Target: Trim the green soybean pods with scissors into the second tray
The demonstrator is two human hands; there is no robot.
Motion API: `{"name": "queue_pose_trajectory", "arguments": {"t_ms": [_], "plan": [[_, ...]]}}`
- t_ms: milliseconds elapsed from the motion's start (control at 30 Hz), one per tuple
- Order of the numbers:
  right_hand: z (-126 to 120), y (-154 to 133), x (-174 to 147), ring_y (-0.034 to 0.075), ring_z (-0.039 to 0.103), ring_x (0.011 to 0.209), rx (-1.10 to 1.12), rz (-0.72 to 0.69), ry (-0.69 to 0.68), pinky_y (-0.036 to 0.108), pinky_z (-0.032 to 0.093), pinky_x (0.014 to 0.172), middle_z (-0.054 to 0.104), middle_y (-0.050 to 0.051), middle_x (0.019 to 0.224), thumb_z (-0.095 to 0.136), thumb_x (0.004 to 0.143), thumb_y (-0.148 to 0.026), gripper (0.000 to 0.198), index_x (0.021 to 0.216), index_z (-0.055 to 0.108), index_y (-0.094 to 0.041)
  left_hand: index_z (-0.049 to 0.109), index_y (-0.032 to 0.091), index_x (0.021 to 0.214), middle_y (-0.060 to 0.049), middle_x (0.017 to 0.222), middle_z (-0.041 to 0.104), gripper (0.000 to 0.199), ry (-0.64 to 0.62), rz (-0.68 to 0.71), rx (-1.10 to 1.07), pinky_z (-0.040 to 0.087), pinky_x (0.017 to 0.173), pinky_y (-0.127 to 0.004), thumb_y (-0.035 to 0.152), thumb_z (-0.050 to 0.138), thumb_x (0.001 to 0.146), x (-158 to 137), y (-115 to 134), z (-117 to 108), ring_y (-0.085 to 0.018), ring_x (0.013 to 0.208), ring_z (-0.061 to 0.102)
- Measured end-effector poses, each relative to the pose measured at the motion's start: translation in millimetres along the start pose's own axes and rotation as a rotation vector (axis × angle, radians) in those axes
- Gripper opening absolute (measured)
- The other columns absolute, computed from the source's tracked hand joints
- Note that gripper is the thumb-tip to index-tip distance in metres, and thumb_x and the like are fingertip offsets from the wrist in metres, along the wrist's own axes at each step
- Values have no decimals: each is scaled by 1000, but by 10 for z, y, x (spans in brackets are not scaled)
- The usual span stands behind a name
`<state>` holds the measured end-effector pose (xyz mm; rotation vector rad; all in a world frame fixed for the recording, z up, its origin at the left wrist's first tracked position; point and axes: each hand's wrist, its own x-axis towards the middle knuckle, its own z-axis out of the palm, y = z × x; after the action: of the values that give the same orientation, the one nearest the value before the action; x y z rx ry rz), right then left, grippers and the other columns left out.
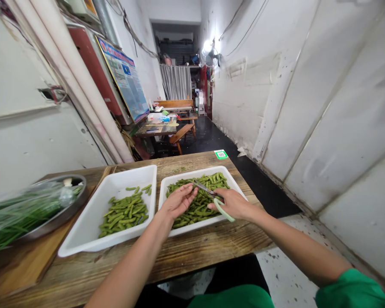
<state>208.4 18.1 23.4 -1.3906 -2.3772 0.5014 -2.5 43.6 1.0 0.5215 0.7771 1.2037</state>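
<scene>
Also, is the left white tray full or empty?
Neither: the left tray is partly filled; green pods cover only part of its white bottom.

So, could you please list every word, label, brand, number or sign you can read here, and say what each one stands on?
None can be read for certain.
Wall poster: a heading and smaller text, too blurred to read.
Green-bordered QR-code sticker on the wooden table: any lettering is too small to read.
Scissors and white plastic trays: no lettering can be made out.
</scene>
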Motion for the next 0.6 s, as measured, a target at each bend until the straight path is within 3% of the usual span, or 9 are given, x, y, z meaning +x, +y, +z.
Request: {"name": "queue_pose_trajectory", "arguments": {"t_ms": [267, 600], "plan": [[-18, 59, -24, 18, 57, 64, -18, 3, -13, 24, 35, 59, 66, 8, 76, 54, 74, -56, 49, 101, 63, -16, 59, 9, 74, -4, 74, 64, 14, 19, -37, 35, 55, 72, -18, -4, 57, 72, -8, -45, 19, -12, 75, 65], [-126, 237, -12, 13, 47, 55, 105, 32, -232, 21, 31, 50, 57, 0, 58, 57, 68, -58, 45, 73, 69, -15, 57, 9, 72, -6, 69, 63, 16, 108, -249, 103, 57, 69, -21, -6, 54, 72, 31, -180, -25, -13, 73, 65]]}}
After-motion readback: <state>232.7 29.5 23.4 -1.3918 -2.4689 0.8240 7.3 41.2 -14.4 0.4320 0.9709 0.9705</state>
